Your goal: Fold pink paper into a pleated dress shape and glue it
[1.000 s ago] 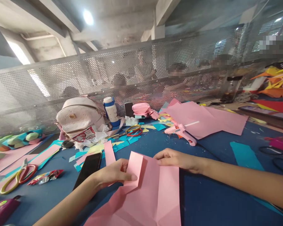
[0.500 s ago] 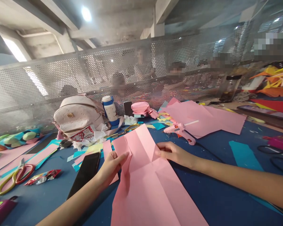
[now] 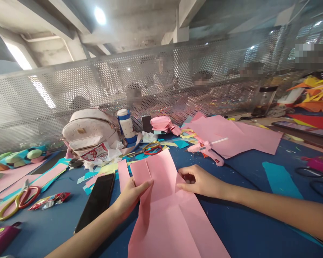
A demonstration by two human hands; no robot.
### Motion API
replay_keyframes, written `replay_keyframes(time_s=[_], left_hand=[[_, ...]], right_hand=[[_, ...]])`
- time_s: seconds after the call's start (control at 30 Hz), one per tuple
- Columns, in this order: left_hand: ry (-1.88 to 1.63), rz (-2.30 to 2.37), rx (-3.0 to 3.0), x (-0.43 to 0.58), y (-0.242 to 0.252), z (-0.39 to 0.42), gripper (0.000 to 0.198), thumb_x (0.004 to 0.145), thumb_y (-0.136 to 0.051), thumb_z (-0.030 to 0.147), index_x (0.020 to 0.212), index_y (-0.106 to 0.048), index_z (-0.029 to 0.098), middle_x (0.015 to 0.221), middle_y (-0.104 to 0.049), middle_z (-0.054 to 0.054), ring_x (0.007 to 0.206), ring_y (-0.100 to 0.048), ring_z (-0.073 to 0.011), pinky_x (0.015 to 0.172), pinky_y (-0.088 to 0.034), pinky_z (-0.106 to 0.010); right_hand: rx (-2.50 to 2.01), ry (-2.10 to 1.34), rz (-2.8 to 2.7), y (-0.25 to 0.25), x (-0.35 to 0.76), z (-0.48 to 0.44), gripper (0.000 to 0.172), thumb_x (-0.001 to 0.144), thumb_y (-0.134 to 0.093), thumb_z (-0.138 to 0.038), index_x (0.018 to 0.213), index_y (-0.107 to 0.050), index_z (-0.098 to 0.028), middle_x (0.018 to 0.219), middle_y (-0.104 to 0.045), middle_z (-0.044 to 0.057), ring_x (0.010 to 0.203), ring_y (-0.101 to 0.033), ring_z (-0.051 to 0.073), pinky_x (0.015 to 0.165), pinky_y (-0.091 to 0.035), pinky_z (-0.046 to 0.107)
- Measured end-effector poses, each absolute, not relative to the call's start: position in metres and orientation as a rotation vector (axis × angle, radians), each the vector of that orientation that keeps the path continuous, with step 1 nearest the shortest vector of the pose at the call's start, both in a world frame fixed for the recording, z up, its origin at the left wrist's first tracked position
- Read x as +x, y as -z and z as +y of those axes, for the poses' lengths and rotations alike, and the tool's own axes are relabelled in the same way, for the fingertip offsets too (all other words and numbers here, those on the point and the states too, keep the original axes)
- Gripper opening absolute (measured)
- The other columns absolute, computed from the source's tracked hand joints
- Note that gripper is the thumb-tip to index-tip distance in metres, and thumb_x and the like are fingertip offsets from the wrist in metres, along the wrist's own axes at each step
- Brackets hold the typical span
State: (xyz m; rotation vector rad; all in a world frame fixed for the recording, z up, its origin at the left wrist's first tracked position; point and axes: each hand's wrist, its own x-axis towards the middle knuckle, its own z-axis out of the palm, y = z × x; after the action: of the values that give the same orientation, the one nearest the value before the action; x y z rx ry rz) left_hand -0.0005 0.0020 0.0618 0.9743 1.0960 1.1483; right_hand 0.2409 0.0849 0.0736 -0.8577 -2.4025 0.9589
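Pink paper sheet [image 3: 167, 211], creased lengthwise, lying unfolded on blue desk [image 3: 247, 222]; left hand [image 3: 131, 195] pinching its left edge, right hand [image 3: 200, 181] curled, pressing its right edge; further folds unmade.

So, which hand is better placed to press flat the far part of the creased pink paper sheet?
Probably the right hand: it rests on the creased pink paper sheet at its right edge, knuckles down. The left hand pinches the left edge, thumb on top, so it is busy holding.
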Motion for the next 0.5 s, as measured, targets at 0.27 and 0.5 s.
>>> replay_keyframes(time_s=[0.27,0.5], left_hand=[[-1.145,1.119,1.044,0.002,-0.059,-0.001,0.036,0.078,-0.075,0.042,0.101,-0.071,0.015,0.097,-0.074,-0.012,0.089,-0.07,-0.0267,0.077,-0.054,-0.033],[-1.129,1.127,1.065,0.004,-0.061,-0.001,0.041,0.077,-0.074,0.046,0.102,-0.071,0.013,0.092,-0.074,-0.012,0.081,-0.07,-0.0249,0.073,-0.054,-0.032]], right_hand=[[-0.9,-0.872,-2.473,-0.078,0.234,0.077,0.02,0.077,-0.067,-0.035,0.071,-0.058,-0.018,0.06,-0.048,-0.004,0.057,-0.042,0.01,0.052,-0.029,0.023],[-0.867,-0.816,-2.553,-0.084,0.226,0.074,0.01,0.075,-0.068,-0.028,0.074,-0.066,-0.018,0.075,-0.064,-0.001,0.062,-0.05,0.011,0.055,-0.032,0.023]])
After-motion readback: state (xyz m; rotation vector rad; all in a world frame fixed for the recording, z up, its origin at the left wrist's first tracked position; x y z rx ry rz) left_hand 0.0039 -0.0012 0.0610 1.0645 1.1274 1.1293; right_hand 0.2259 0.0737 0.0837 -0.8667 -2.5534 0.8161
